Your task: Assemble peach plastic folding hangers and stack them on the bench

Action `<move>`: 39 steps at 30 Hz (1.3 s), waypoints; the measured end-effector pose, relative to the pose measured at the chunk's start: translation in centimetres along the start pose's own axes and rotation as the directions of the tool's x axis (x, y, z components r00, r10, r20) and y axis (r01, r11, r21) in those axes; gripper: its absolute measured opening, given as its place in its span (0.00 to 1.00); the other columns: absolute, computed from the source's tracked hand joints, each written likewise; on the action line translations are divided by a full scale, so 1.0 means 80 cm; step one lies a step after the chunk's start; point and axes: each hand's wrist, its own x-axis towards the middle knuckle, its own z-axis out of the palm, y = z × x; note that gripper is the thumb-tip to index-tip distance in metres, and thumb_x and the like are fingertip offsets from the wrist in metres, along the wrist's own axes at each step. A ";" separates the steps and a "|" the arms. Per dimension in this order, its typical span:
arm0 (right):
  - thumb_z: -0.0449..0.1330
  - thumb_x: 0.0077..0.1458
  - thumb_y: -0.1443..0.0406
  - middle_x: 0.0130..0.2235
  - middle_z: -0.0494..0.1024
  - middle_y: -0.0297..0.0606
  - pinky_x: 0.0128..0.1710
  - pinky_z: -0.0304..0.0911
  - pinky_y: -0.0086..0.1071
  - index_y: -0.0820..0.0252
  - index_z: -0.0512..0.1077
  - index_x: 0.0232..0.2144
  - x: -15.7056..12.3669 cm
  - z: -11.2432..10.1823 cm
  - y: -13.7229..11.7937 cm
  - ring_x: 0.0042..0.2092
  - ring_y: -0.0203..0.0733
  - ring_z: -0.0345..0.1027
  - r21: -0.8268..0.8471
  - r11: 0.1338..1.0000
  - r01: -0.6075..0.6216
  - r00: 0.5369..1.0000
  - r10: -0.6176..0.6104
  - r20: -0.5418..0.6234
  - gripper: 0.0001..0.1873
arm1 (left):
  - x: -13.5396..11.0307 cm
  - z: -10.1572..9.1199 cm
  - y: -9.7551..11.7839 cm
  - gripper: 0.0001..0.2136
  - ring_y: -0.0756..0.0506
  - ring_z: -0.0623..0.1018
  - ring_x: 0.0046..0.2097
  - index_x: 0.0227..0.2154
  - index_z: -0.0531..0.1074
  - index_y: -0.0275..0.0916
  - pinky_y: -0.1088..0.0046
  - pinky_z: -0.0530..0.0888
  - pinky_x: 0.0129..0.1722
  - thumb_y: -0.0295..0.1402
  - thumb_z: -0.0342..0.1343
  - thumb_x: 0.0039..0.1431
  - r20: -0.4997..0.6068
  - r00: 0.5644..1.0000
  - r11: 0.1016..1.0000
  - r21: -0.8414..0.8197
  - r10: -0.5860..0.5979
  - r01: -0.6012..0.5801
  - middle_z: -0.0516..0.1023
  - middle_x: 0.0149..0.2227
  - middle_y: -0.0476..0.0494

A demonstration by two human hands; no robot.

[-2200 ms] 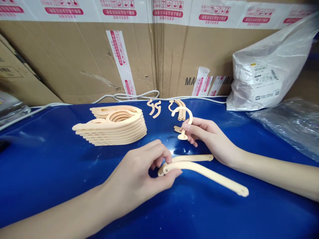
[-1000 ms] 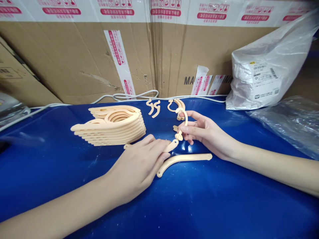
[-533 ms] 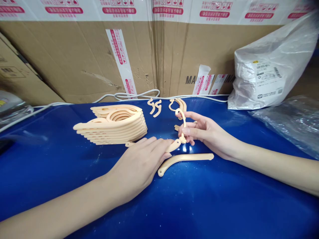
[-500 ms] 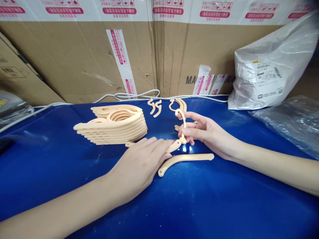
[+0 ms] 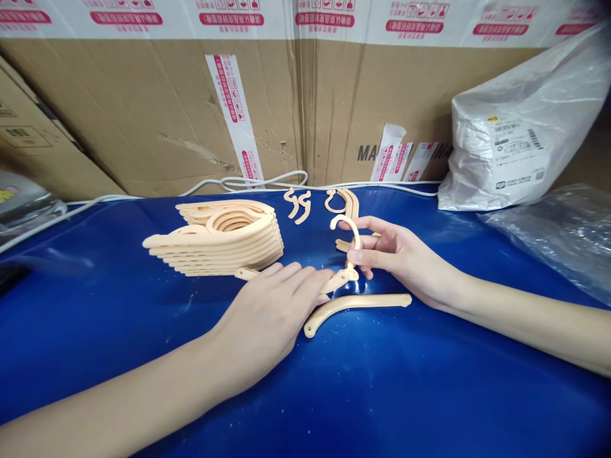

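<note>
My left hand (image 5: 272,312) lies flat, fingers stretched out, pressing a peach plastic hanger arm (image 5: 334,282) onto the blue table cover (image 5: 405,394). Most of that arm is hidden under the hand; its ends show at both sides. My right hand (image 5: 396,254) pinches a peach hook piece (image 5: 347,236) upright, with its round foot resting on the end of the pressed arm. A second hanger arm (image 5: 356,305) lies loose just in front of both hands.
A stack of peach hangers (image 5: 219,238) sits to the left. Loose hook pieces (image 5: 298,203) and another small bundle of hooks (image 5: 346,200) lie behind. Cardboard boxes (image 5: 267,102) wall the back, with a white cable (image 5: 258,184) along them. Plastic bags (image 5: 520,127) stand at right.
My left hand has laid one arm flat and pressed it down. My right hand has brought the hook down until its foot meets that arm's end, and turned it a little.
</note>
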 end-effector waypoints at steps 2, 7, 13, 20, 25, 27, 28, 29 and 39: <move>0.68 0.50 0.64 0.29 0.76 0.29 0.30 0.60 0.27 0.58 0.67 0.48 0.000 0.001 0.000 0.27 0.29 0.62 -0.002 1.000 0.008 1.000 -0.008 0.003 0.24 | 0.001 0.000 0.000 0.15 0.45 0.73 0.31 0.46 0.68 0.31 0.67 0.67 0.30 0.30 0.37 0.72 0.002 1.000 1.000 0.003 0.011 -0.011 0.77 0.32 0.45; 0.69 0.50 0.64 0.28 0.76 0.29 0.29 0.60 0.27 0.60 0.67 0.48 -0.002 0.003 0.000 0.26 0.29 0.62 0.000 1.000 0.025 1.000 -0.025 0.010 0.24 | 0.002 0.002 0.000 0.15 0.45 0.74 0.30 0.43 0.69 0.31 0.67 0.67 0.29 0.30 0.37 0.72 -0.023 0.999 0.999 0.033 0.031 -0.030 0.77 0.31 0.45; 0.68 0.50 0.65 0.30 0.77 0.31 0.30 0.60 0.26 0.59 0.66 0.49 -0.001 0.002 0.001 0.27 0.29 0.62 0.035 0.999 0.022 1.000 -0.022 -0.014 0.25 | 0.001 0.004 0.000 0.14 0.44 0.76 0.31 0.44 0.69 0.31 0.68 0.69 0.29 0.29 0.38 0.71 -0.058 0.998 0.999 0.043 0.030 -0.028 0.79 0.33 0.43; 0.69 0.50 0.67 0.27 0.75 0.28 0.29 0.58 0.23 0.61 0.66 0.52 -0.002 -0.003 -0.002 0.26 0.27 0.61 0.158 0.987 -0.034 0.999 0.034 0.002 0.28 | 0.000 0.004 0.003 0.14 0.45 0.77 0.32 0.44 0.67 0.33 0.69 0.68 0.28 0.30 0.36 0.72 -0.093 0.995 0.999 0.031 0.017 -0.014 0.80 0.36 0.42; 0.70 0.49 0.67 0.25 0.74 0.26 0.28 0.59 0.21 0.60 0.67 0.52 -0.001 -0.007 -0.002 0.26 0.26 0.62 0.197 0.980 -0.037 0.999 0.036 0.011 0.29 | 0.000 0.004 0.002 0.13 0.47 0.76 0.33 0.47 0.64 0.35 0.71 0.69 0.32 0.31 0.35 0.72 -0.034 0.999 0.996 -0.075 -0.041 0.038 0.78 0.35 0.46; 0.70 0.48 0.67 0.26 0.75 0.27 0.28 0.60 0.21 0.61 0.66 0.54 -0.001 -0.008 -0.003 0.26 0.26 0.63 0.210 0.977 -0.045 0.999 0.041 0.020 0.31 | -0.001 0.005 0.002 0.13 0.48 0.75 0.33 0.48 0.64 0.37 0.72 0.68 0.32 0.31 0.35 0.73 -0.022 0.998 0.992 -0.115 -0.062 0.059 0.77 0.34 0.49; 0.70 0.48 0.67 0.27 0.76 0.28 0.28 0.60 0.21 0.61 0.65 0.54 0.000 -0.008 -0.003 0.26 0.26 0.63 0.215 0.975 -0.048 0.999 0.044 0.027 0.31 | -0.001 0.005 0.003 0.13 0.48 0.74 0.32 0.48 0.64 0.37 0.72 0.68 0.32 0.31 0.35 0.73 -0.018 0.998 0.990 -0.130 -0.067 0.064 0.76 0.34 0.50; 0.70 0.48 0.68 0.27 0.77 0.29 0.28 0.60 0.21 0.61 0.65 0.54 -0.001 -0.008 -0.004 0.26 0.26 0.63 0.220 0.974 -0.054 0.998 0.047 0.039 0.31 | -0.002 0.005 0.003 0.12 0.48 0.74 0.32 0.48 0.63 0.37 0.72 0.67 0.32 0.31 0.35 0.73 -0.014 0.998 0.988 -0.140 -0.069 0.066 0.76 0.34 0.50; 0.66 0.53 0.68 0.31 0.76 0.31 0.31 0.63 0.20 0.59 0.65 0.51 0.001 -0.009 -0.003 0.27 0.25 0.64 0.270 0.960 -0.077 0.993 0.049 0.109 0.24 | -0.001 0.005 0.001 0.10 0.48 0.75 0.32 0.46 0.62 0.40 0.72 0.67 0.31 0.31 0.36 0.72 0.044 0.994 0.968 -0.226 -0.097 0.105 0.75 0.33 0.52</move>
